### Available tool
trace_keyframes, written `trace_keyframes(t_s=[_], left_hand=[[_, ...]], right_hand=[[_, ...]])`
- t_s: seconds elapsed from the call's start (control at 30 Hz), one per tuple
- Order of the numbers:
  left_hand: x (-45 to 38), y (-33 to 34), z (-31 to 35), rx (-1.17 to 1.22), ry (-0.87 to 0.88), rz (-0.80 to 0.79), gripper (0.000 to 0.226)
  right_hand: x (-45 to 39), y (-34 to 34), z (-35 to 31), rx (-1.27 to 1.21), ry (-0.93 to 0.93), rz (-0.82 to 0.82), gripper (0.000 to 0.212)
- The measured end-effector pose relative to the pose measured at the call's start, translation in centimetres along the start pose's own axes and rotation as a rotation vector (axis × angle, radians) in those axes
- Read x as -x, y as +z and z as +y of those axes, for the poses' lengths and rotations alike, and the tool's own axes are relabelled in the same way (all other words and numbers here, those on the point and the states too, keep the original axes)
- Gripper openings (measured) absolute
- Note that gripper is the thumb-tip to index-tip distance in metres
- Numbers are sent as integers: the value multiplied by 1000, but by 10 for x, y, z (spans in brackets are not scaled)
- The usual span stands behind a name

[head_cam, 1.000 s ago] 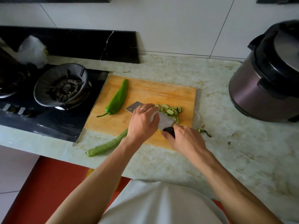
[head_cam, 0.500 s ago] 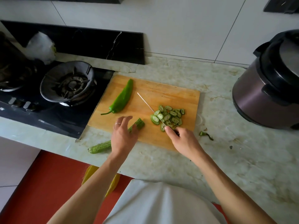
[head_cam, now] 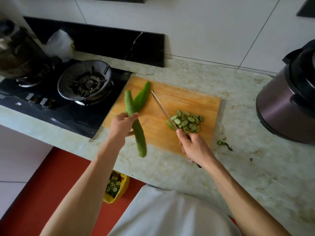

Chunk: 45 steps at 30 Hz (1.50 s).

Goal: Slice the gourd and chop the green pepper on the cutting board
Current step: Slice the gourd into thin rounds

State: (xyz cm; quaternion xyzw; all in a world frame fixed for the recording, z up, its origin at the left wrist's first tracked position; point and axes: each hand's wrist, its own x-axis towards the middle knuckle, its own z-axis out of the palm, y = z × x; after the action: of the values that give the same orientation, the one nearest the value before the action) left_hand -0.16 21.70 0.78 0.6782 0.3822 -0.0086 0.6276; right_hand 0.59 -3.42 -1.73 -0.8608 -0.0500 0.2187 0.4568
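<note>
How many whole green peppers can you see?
1: the green pepper lies on the cutting board, its lower part hidden behind the gourd held by the left hand.

I see soft, even daylight, brightest on the pale wall (head_cam: 196,31) and the desk (head_cam: 255,167), with only faint shadows. The stove (head_cam: 51,106) corner sits dark and murky. The gourd (head_cam: 136,123) is motion-blurred. Wide-angle bending curves the edges, and fine detail looks smeary.
</note>
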Motion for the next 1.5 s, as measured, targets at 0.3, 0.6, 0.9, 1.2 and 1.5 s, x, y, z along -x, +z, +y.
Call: trace_keyframes(t_s=[0.3,0.6,0.9,1.2,1.5], left_hand=[[-3,0,-30,1100,-374,278,32],[-7,16,-52,857,-522,298,36],[-6,14,-38,-664,606,83,21],[-48,46,-58,-804,729,78,32],[-38,56,-66,-759,692,153,30]], right_hand=[[-1,2,-12,-83,4,-57,61],[-9,17,-18,-86,59,-133,60],[-21,26,-16,-89,77,-90,72],[-13,14,-24,-147,108,-78,68],[-17,22,-29,-31,115,-77,68]])
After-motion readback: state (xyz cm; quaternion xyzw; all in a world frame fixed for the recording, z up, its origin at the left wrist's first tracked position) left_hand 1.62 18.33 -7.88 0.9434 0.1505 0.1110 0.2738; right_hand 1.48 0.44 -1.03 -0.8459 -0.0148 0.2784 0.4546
